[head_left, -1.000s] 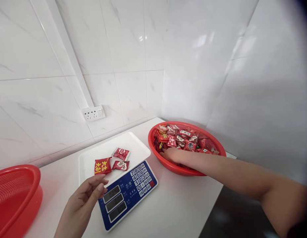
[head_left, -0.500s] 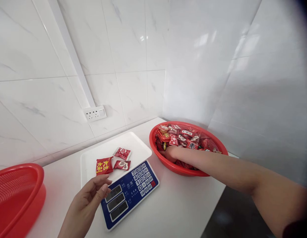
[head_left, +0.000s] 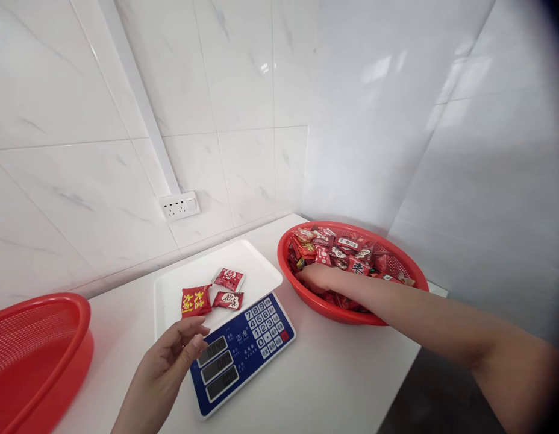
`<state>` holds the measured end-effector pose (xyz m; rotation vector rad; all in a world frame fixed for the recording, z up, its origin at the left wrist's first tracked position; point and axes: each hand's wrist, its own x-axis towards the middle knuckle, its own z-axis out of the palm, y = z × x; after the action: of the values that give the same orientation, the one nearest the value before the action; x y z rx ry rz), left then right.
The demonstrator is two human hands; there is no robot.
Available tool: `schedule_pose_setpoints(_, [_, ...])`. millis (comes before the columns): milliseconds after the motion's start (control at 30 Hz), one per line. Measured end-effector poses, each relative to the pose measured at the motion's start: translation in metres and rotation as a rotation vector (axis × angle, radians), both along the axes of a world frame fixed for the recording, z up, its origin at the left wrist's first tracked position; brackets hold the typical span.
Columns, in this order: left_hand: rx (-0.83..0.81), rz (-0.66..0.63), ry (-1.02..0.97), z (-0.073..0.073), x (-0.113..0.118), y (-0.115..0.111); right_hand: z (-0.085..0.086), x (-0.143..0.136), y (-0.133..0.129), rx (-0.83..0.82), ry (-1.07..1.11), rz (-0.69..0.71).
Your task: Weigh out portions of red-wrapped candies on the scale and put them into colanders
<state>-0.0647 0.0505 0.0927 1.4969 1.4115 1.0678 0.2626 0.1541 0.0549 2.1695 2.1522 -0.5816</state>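
My right hand [head_left: 315, 277] reaches into a red plastic basket [head_left: 412, 286] of red-wrapped sweets [head_left: 338, 256]. Its fingers are hidden among the packets, so I cannot see what they touch or hold. My left hand [head_left: 164, 364] hovers by the display end of a digital scale [head_left: 247, 355], fingers loosely bent, thumb apart and nothing between them. On the scale's white pan [head_left: 255, 259] lie three packets: a larger red one with yellow characters [head_left: 196, 300], a red one with a white round print [head_left: 229, 279], and a dark red one with a white patch [head_left: 228, 299].
At the left edge stands another red basket [head_left: 78, 337], whose visible inside shows only red plastic. A white table [head_left: 324, 367] carries everything, its right edge dropping to a dark floor. Tiled walls meet behind, with a socket [head_left: 180, 206] on the left one.
The view has shifted slightly, so everything sits a little further right. My right hand remains in the basket and my left beside the scale. The packets on the pan lie as before.
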Motion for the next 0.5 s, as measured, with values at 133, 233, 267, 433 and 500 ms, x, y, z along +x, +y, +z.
schedule_pose_setpoints(133, [0.0,-0.009,-0.002,-0.002,-0.002,0.002,0.016,0.007,-0.008,-0.131,-0.07,0.162])
schedule_pose_setpoints(233, [-0.033,-0.062,0.02,-0.003,-0.007,0.006,0.024,0.007,-0.011,-0.174,-0.096,0.214])
schedule_pose_setpoints(267, [-0.045,-0.085,0.033,-0.004,-0.008,0.007,0.024,0.006,-0.012,-0.177,-0.1,0.21])
schedule_pose_setpoints(433, [-0.046,-0.137,0.057,-0.004,-0.013,0.007,0.021,-0.002,-0.019,-0.144,-0.079,0.164])
schedule_pose_setpoints(500, [-0.041,-0.145,0.039,-0.003,-0.013,0.006,0.023,-0.001,-0.02,-0.108,-0.019,0.176])
